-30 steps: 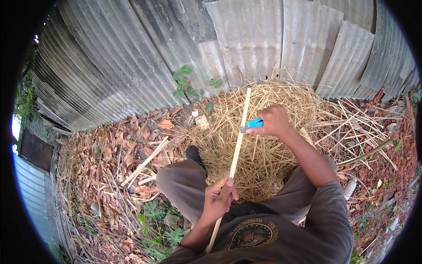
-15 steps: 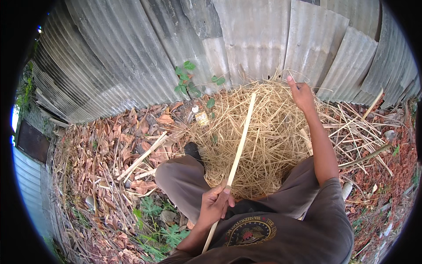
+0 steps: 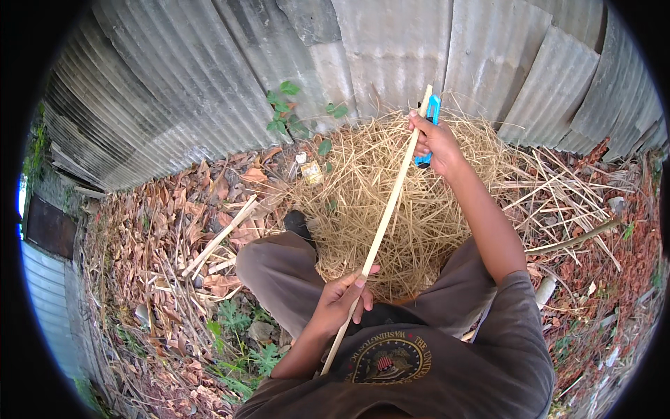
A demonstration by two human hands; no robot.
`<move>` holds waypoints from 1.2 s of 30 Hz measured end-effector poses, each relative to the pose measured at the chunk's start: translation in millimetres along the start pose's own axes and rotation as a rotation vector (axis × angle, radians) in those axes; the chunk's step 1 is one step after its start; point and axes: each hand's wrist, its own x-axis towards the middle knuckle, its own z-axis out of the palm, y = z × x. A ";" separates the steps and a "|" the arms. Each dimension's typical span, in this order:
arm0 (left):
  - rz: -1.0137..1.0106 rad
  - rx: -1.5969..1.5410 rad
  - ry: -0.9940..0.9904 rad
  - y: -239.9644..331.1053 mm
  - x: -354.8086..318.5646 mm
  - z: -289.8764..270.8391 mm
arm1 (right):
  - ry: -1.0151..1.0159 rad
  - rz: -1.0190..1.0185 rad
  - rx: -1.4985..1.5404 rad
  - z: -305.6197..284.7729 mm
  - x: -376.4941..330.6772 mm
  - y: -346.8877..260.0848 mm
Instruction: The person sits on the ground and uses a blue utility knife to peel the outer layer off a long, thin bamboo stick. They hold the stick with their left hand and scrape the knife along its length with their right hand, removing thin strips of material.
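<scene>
A long, pale strip of bamboo or wood [image 3: 386,217] slants from beside my waist up toward the corrugated fence. Its lower part passes through my left hand [image 3: 338,302], which is closed around it near my lap. At the far end, my right hand [image 3: 441,146] grips a blue utility knife [image 3: 433,109] held alongside the strip. My right thumb and fingers are up against the strip there. The knife's blade cannot be made out. Beneath the strip, between my bent legs, lies a heap of thin straw-coloured shavings [image 3: 349,209].
A corrugated metal fence [image 3: 391,56] stands just past the heap. Several cut strips [image 3: 222,236] lie on dry leaves [image 3: 167,223] at left. More thin sticks [image 3: 558,195] and a thicker stick [image 3: 576,242] are at right. Green weeds [image 3: 237,321] grow by my left leg.
My right hand has come inward from the right to the strip's far end, and the blue knife now shows in it. The strip's tip has shifted up and right; my left hand still grips it.
</scene>
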 end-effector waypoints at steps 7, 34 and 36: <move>0.102 0.133 0.146 -2.5 -6.1 -11.9 | 0.294 -0.236 -0.490 2.8 8.4 7.7; 0.388 0.575 0.428 18.5 5.9 6.1 | -0.153 -1.068 -1.592 28.1 -45.4 48.7; 0.411 0.590 0.420 11.7 6.8 2.7 | -0.108 -0.958 -1.663 21.1 -34.7 48.9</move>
